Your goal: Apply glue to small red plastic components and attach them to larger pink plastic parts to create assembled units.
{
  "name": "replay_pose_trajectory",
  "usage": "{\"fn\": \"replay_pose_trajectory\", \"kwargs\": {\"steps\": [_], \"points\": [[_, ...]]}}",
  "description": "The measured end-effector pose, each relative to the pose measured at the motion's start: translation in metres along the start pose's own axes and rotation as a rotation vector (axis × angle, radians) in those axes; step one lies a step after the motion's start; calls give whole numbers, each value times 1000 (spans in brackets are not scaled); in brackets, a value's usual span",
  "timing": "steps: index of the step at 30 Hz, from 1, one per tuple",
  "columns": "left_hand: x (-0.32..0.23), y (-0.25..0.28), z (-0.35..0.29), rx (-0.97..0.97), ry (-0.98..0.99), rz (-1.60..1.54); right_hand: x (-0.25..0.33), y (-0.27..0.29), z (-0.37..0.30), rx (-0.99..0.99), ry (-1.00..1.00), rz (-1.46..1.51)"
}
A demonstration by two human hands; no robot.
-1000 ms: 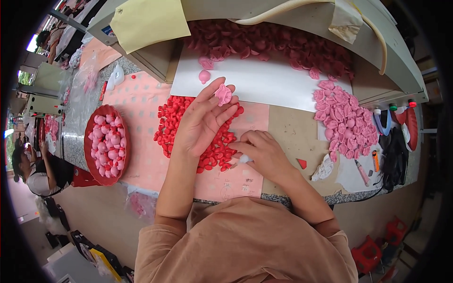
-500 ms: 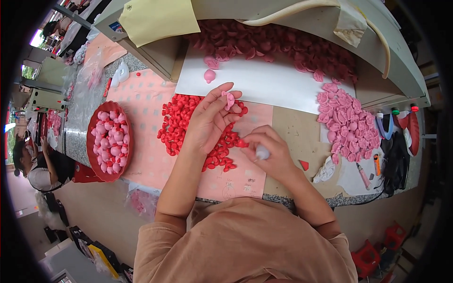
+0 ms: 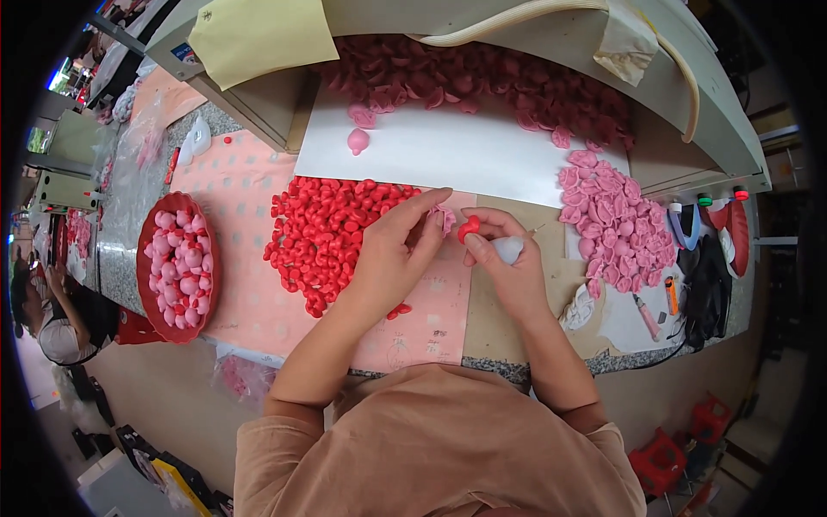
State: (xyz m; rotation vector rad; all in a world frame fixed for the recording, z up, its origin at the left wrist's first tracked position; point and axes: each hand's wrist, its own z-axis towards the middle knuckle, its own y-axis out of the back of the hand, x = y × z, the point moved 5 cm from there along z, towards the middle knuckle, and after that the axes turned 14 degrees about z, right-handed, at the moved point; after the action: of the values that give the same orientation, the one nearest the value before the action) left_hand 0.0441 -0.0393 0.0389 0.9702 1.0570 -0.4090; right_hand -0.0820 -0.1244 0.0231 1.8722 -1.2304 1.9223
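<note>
My left hand (image 3: pixel 388 254) pinches a small pink ruffled plastic piece (image 3: pixel 445 219) between thumb and fingers. Close on its right, my right hand (image 3: pixel 519 280) grips a small red rounded piece (image 3: pixel 468 228) at the fingertips. Tucked in that same hand is a small whitish squeeze bottle (image 3: pixel 508 251) with a thin needle tip pointing away to the right. The two pieces are near each other, with a narrow gap between them. A heap of glossy red pieces (image 3: pixel 319 228) lies left of my left hand, partly covered by it.
A red scalloped bowl (image 3: pixel 145 289) of pink-and-red assembled pieces stands at left. Loose pink pieces (image 3: pixel 616 226) are heaped at right, more (image 3: pixel 482 77) under the machine housing (image 3: pixel 724 142). An orange cutter (image 3: pixel 670 295) and a tube (image 3: pixel 646 315) lie near the right edge. Another person (image 3: pixel 65 319) sits far left.
My left hand has turned and lowered with the pink piece. My right hand has risen with the red piece and bottle, bringing the two pieces close together. The view has shifted slightly.
</note>
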Motion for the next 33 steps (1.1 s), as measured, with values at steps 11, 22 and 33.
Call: {"fn": "replay_pose_trajectory", "kwargs": {"steps": [11, 22, 33], "points": [[-12, 3, -2, -11, -238, 282, -8, -2, 2, 1, -4, -101], [-13, -1, 0, 110, -213, 76, -8, 1, 3, 47, -116, 1], [-14, -3, -3, 171, -206, 45, -17, 6, 1, 90, -267, 190]]}}
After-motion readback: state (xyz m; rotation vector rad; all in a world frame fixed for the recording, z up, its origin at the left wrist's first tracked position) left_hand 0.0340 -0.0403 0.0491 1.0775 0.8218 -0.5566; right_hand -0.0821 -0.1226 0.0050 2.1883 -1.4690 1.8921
